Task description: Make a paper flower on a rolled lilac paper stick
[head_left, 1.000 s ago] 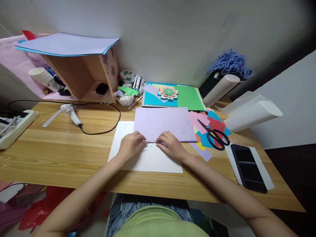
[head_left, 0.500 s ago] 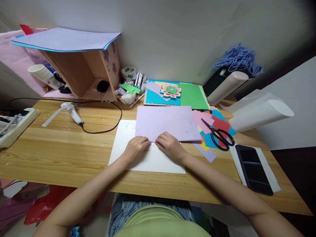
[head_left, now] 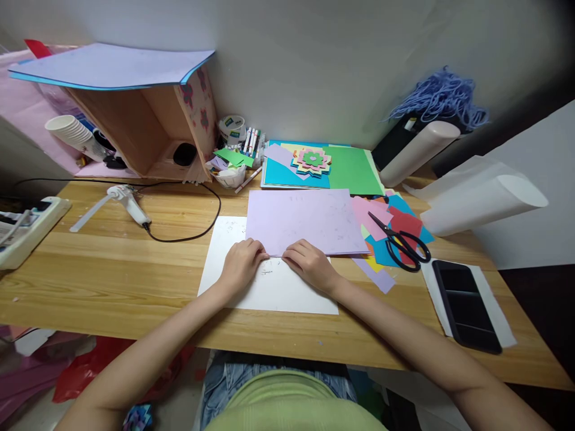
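A folded sheet of light purple paper (head_left: 300,218) lies over the back part of a white sheet (head_left: 287,293) on the table. My left hand (head_left: 245,263) has its fingers bent together on the near edge of the purple paper, left of its middle. Close by on the same edge, my right hand (head_left: 312,263) pinches the paper with curled fingers. Both thumbs are largely hidden. Small dark marks show on the white sheet between the hands.
Black-handled scissors (head_left: 402,242) rest on coloured paper scraps (head_left: 404,218) at the right, near a phone (head_left: 467,305). Layered paper flowers (head_left: 313,160) sit behind. A glue gun (head_left: 130,203) with its black cord lies left, before an open box (head_left: 135,131).
My left hand has slid slightly left along the near edge, so the gap between the hands is wider. My right hand stays nearly in place. The view has shifted a little.
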### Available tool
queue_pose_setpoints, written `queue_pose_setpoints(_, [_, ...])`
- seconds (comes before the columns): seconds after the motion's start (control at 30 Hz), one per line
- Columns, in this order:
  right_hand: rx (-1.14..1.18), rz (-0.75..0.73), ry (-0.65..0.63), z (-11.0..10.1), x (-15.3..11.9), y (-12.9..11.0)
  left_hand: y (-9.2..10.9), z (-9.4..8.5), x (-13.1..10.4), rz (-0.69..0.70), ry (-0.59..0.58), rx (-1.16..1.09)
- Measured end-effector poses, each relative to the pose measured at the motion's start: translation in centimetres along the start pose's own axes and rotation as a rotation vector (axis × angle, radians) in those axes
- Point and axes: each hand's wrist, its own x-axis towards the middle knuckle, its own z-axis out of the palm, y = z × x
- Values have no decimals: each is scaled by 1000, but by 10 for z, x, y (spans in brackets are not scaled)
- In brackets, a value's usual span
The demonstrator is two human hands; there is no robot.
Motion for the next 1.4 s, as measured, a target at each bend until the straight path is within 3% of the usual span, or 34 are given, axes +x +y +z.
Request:
queue_pose_setpoints(0.23, [-68, -30, -15, 1, 2, -1, 4, -5, -3, -252, 36, -69])
queue_pose_setpoints(0.37, [-103, -35, -11, 1, 3, -2, 1, -9, -1, -297, 57, -20])
queue_pose_setpoints(0.53, [-152, -44, -14, 1, 4, -2, -8, -13, -2, -300, 18, -130])
queue_pose_setpoints(0.67, [-202, -107, -74, 4, 0, 1, -12, -13, -3, -200, 90, -125])
queue_pose_setpoints(0.77, [-209, -132, -84, 6, -2, 3, -12, -9, -5, 4, 105, -90])
queue_pose_setpoints(0.87, [-204, -126, -83, 6, -1, 1, -11, -4, -9, 253, 39, -13])
queue_pose_setpoints(0.97, [-185, -90, -80, 5, 3, -3, -10, -1, -14, 404, 17, 134])
queue_pose_setpoints(1.17, [-128, -26, -39, 4, 3, -6, -10, 8, -16, 509, 65, 309])
queue_pose_setpoints(1.4, [-164, -42, -47, 7, 1, -5, -2, 7, -11, 420, -16, 343])
